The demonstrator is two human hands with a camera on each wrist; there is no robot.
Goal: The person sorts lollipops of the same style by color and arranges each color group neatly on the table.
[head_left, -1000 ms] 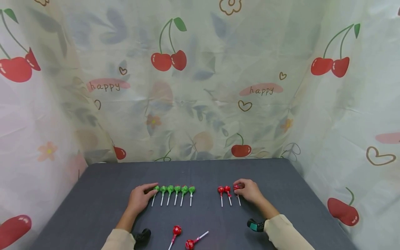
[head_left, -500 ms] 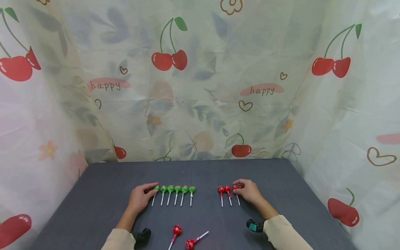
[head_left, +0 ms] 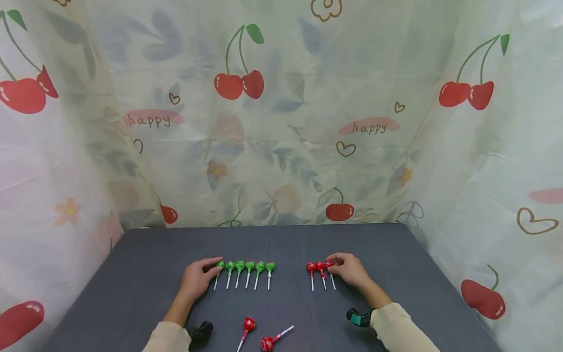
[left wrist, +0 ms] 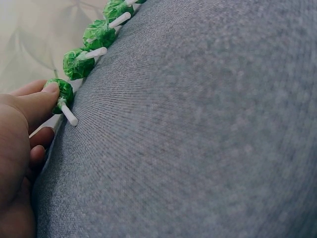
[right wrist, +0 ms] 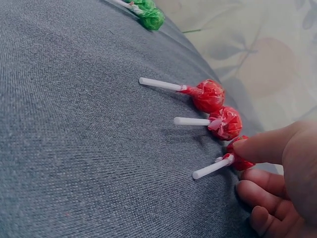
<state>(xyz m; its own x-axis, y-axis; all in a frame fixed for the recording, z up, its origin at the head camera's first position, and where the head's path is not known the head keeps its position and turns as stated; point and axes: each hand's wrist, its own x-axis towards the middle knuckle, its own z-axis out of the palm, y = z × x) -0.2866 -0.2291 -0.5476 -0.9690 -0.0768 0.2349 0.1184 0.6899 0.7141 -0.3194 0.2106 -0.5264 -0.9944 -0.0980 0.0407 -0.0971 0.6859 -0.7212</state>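
Note:
My left hand (head_left: 196, 280) pinches the head of the leftmost green lollipop (left wrist: 63, 94) between thumb and forefinger. That lollipop lies at the end of a row of several green lollipops (head_left: 249, 265), sticks toward me. On the right, my right hand (head_left: 350, 270) pinches the head of a red lollipop (right wrist: 240, 153), its white stick pointing toward me. Beside it lie two more red ones, the middle red lollipop (right wrist: 226, 123) and the left red lollipop (right wrist: 208, 95). In the right wrist view the held head is close to the middle one; the thumb hides part of it.
Nearer me lie two loose red lollipops, one upright-headed (head_left: 249, 324) and one angled right (head_left: 267, 343). The dark grey cloth-covered table (head_left: 290, 303) ends at a patterned curtain (head_left: 281, 146). Black bands sit at both wrists.
My right hand has slid the red lollipop slightly left, closer to the other two. The left hand has stayed on the green lollipop.

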